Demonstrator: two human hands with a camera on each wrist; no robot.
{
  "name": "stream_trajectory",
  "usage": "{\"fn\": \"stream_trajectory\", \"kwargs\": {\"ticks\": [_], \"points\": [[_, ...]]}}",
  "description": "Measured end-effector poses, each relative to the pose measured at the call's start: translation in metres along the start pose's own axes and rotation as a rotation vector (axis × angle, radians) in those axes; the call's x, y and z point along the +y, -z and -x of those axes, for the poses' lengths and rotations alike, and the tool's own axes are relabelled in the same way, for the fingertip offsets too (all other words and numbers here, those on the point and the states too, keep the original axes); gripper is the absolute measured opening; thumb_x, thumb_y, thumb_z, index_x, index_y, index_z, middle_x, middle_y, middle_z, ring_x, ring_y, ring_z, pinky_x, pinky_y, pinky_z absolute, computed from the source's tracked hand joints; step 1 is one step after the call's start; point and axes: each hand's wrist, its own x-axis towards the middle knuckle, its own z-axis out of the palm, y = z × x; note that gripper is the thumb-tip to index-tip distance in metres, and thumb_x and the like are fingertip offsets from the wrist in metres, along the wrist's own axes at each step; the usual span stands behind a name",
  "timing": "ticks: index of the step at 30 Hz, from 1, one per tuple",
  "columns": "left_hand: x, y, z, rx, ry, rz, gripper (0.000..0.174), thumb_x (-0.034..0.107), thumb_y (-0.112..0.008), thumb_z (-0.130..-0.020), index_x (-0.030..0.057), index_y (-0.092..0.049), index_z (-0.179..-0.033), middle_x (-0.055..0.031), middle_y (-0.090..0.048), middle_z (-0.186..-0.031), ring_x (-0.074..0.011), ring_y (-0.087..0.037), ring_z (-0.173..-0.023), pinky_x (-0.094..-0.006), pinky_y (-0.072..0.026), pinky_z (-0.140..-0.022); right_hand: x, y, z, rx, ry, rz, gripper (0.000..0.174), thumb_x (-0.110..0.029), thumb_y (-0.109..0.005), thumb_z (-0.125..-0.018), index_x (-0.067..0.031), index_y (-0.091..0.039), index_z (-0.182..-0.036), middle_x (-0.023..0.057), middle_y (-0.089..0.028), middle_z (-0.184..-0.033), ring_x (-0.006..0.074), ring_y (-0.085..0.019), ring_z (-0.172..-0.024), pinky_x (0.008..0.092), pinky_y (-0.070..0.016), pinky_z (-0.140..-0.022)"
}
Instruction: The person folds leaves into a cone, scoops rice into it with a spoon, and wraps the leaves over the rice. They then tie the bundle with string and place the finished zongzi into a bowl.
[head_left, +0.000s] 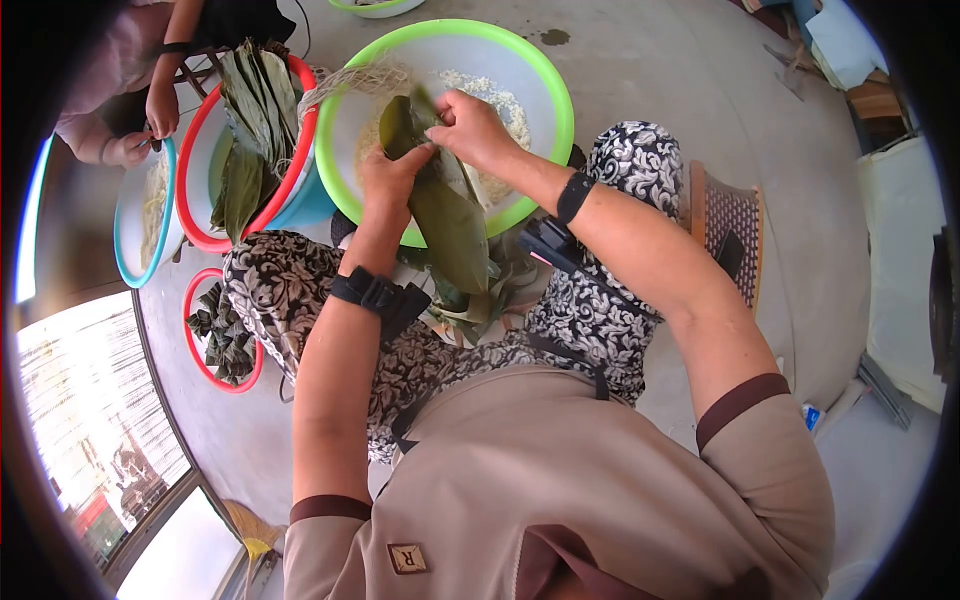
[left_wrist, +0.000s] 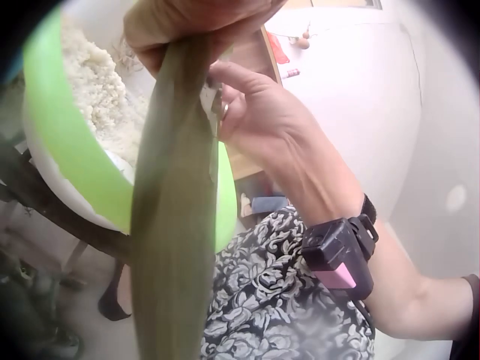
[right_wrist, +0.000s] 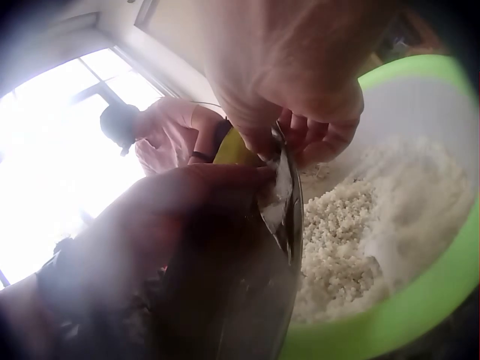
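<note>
Both hands hold long green leaves [head_left: 450,235] over a big basin with a lime-green rim [head_left: 563,110]. My left hand [head_left: 388,182] grips the leaves from the side, its thumb lying along them. At their upper end, the fingers of my right hand [head_left: 478,130] pinch the leaf edge. The broad tail of the leaves hangs down toward my lap. In the right wrist view a whitish patch [right_wrist: 279,196] shows inside the leaf fold, beneath the right fingers. Loose white rice [right_wrist: 341,225] lies in the basin below.
A red-rimmed basin [head_left: 308,130] with stacked leaves [head_left: 255,120] stands left of the rice. Pale strings [head_left: 350,82] drape between the basins. Wrapped dark-green bundles [head_left: 225,335] fill a small red basket [head_left: 190,325]. Another person's hands [head_left: 130,148] work beside a blue-rimmed basin [head_left: 122,250].
</note>
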Motion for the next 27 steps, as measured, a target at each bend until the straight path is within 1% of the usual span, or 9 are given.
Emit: {"fn": "stream_trajectory", "kwargs": {"ticks": [2, 4, 5, 10, 13, 18, 22, 24, 27], "points": [[0.009, 0.002, 0.001, -0.064, 0.003, 0.062, 0.037, 0.021, -0.069, -0.088, -0.0007, -0.058, -0.116, -0.0095, -0.067, -0.102, -0.0176, -0.065, -0.087, -0.0333, -0.0545, -0.075, 0.004, 0.003, -0.002, 0.016, -0.006, -0.068, 0.034, -0.015, -0.073, -0.074, -0.0004, -0.059, -0.102, 0.0128, -0.067, -0.091, 0.0231, -0.066, -0.081, 0.0353, -0.0526, -0.071], [0.023, 0.014, -0.006, -0.373, 0.234, 0.453, 0.058, 0.05, -0.052, -0.095, -0.0009, -0.055, -0.122, -0.012, -0.065, -0.11, -0.0207, -0.064, -0.098, -0.0375, -0.0523, -0.086, -0.008, 0.015, -0.005, -0.11, -0.373, -0.45, 0.03, -0.009, -0.07, -0.076, -0.002, -0.059, -0.103, 0.0089, -0.067, -0.091, 0.0206, -0.066, -0.08, 0.0359, -0.0539, -0.067], [0.029, 0.018, -0.003, -0.348, 0.284, 0.517, 0.072, 0.061, -0.034, -0.097, -0.0018, -0.052, -0.127, -0.0137, -0.063, -0.117, -0.024, -0.062, -0.105, -0.0406, -0.0492, -0.094, -0.013, 0.019, -0.005, -0.102, -0.412, -0.513, 0.029, -0.009, -0.071, -0.079, -0.004, -0.06, -0.105, 0.0053, -0.067, -0.089, 0.0174, -0.065, -0.08, 0.0354, -0.0549, -0.065], [0.005, 0.02, -0.014, -0.365, 0.227, 0.557, 0.058, 0.047, -0.034, -0.102, -0.002, -0.048, -0.131, -0.0143, -0.06, -0.121, -0.0252, -0.061, -0.106, -0.04, -0.0503, -0.092, -0.009, 0.02, -0.011, -0.148, -0.523, -0.747, 0.029, -0.006, -0.072, -0.079, -0.0037, -0.061, -0.106, 0.0055, -0.065, -0.087, 0.015, -0.064, -0.07, 0.0334, -0.0543, -0.066], [-0.002, -0.004, -0.001, -0.243, 0.132, 0.368, 0.046, 0.041, -0.043, -0.1, 0.0032, -0.052, -0.124, -0.0094, -0.062, -0.105, -0.0201, -0.062, -0.09, -0.0337, -0.0559, -0.072, -0.013, 0.019, -0.007, -0.176, -0.479, -0.667, 0.025, -0.005, -0.071, -0.078, -0.0031, -0.062, -0.102, 0.0064, -0.065, -0.085, 0.0152, -0.062, -0.065, 0.0323, -0.053, -0.06], [-0.001, -0.009, 0.0, -0.217, 0.212, 0.434, 0.04, 0.038, -0.048, -0.098, 0.0038, -0.054, -0.118, -0.0089, -0.063, -0.094, -0.0196, -0.064, -0.077, -0.0326, -0.0558, -0.062, -0.015, 0.012, -0.003, -0.154, -0.338, -0.252, 0.031, -0.012, -0.072, -0.077, -0.0007, -0.06, -0.103, 0.0039, -0.061, -0.086, 0.0127, -0.057, -0.071, 0.0291, -0.0462, -0.053], [-0.003, -0.009, -0.002, -0.243, 0.21, 0.4, 0.038, 0.036, -0.048, -0.098, 0.0039, -0.055, -0.117, -0.0107, -0.063, -0.09, -0.0213, -0.064, -0.071, -0.0328, -0.0556, -0.058, -0.013, 0.008, -0.002, -0.157, -0.32, -0.169, 0.032, -0.012, -0.072, -0.077, 0.0005, -0.06, -0.104, 0.0046, -0.061, -0.084, 0.013, -0.057, -0.071, 0.0288, -0.0455, -0.05], [-0.007, -0.011, -0.006, -0.232, 0.229, 0.444, 0.039, 0.036, -0.046, -0.098, 0.0039, -0.055, -0.118, -0.0115, -0.064, -0.092, -0.0222, -0.065, -0.074, -0.0342, -0.0562, -0.06, -0.008, 0.004, -0.004, -0.095, -0.276, -0.106, 0.035, -0.014, -0.074, -0.069, 0.0016, -0.062, -0.099, 0.0139, -0.067, -0.086, 0.0218, -0.065, -0.069, 0.033, -0.0538, -0.061], [-0.019, -0.006, -0.021, -0.225, 0.271, 0.564, 0.041, 0.037, -0.042, -0.099, 0.0037, -0.054, -0.121, -0.0134, -0.064, -0.097, -0.0246, -0.065, -0.08, -0.038, -0.057, -0.067, -0.003, -0.002, -0.007, -0.052, -0.088, 0.065, 0.04, -0.018, -0.074, -0.067, 0.0016, -0.062, -0.1, 0.0179, -0.068, -0.09, 0.0279, -0.067, -0.079, 0.0347, -0.0539, -0.074]]}}
